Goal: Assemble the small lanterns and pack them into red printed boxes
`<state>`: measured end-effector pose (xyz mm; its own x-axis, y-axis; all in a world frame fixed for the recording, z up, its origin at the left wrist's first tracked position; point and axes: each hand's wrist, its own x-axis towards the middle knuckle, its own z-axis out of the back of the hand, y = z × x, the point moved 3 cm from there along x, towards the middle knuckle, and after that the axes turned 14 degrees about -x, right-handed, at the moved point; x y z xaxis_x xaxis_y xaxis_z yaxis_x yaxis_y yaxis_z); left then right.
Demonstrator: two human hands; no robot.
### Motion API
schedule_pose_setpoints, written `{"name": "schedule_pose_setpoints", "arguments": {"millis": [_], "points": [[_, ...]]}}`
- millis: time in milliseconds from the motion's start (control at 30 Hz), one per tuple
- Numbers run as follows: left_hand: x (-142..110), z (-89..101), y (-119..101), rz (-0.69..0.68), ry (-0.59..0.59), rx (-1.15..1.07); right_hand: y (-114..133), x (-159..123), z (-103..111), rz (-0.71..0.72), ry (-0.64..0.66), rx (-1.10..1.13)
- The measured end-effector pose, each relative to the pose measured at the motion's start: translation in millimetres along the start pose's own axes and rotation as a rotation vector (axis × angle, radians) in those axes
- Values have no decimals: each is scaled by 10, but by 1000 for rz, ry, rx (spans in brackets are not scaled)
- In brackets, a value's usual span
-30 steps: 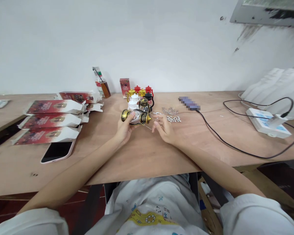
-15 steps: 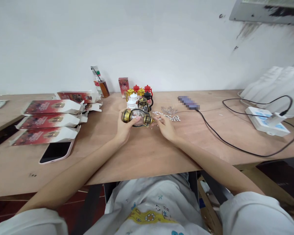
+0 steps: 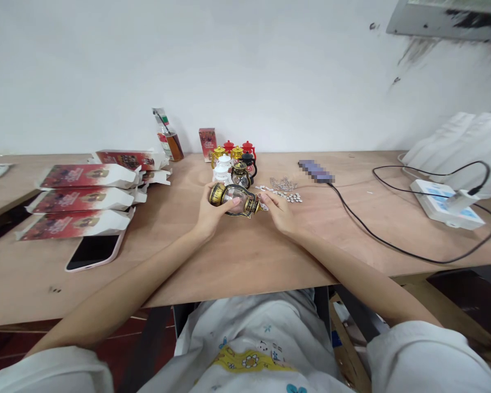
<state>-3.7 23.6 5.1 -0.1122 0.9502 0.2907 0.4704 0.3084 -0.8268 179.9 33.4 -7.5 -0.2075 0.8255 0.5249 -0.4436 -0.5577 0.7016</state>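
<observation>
My left hand (image 3: pixel 211 214) is closed around a small black-and-gold toy lantern (image 3: pixel 234 198) with a clear middle, held on its side just above the wooden table (image 3: pixel 245 256). My right hand (image 3: pixel 279 212) is beside the lantern's gold right end, fingers pinched at it; whatever they pinch is too small to make out. Just behind stand several little lanterns (image 3: pixel 235 161) in gold, red, white and black. Small white pieces (image 3: pixel 291 197) and thin metal wire parts (image 3: pixel 282 184) lie scattered right of the hands.
Red-and-white open cartons (image 3: pixel 82 201) are stacked at the left, with a phone (image 3: pixel 93 251) face up below them. A drink bottle (image 3: pixel 167 137) and a red box (image 3: pixel 208 143) stand by the wall. A black cable (image 3: pixel 376 234) runs to a white power strip (image 3: pixel 445 203) at the right.
My right hand has moved left from the table up against the lantern's end. The left hand has tilted the lantern slightly and brought it a little right.
</observation>
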Motion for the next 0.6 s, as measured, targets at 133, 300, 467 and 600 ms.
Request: {"name": "schedule_pose_setpoints", "arguments": {"millis": [133, 300, 467, 600], "points": [[-26, -13, -26, -36, 30, 35, 20, -2, 19, -5, -4, -60], [-48, -19, -47, -81, 25, 63, -4, 12, 16, -4, 11, -58], [-56, -7, -60, -144, 36, 77, 17, 14, 23, 19, 11, -103], [-87, -16, -102, -211, 51, 128, 54, 6, 27, 40, -6, -277]]}}
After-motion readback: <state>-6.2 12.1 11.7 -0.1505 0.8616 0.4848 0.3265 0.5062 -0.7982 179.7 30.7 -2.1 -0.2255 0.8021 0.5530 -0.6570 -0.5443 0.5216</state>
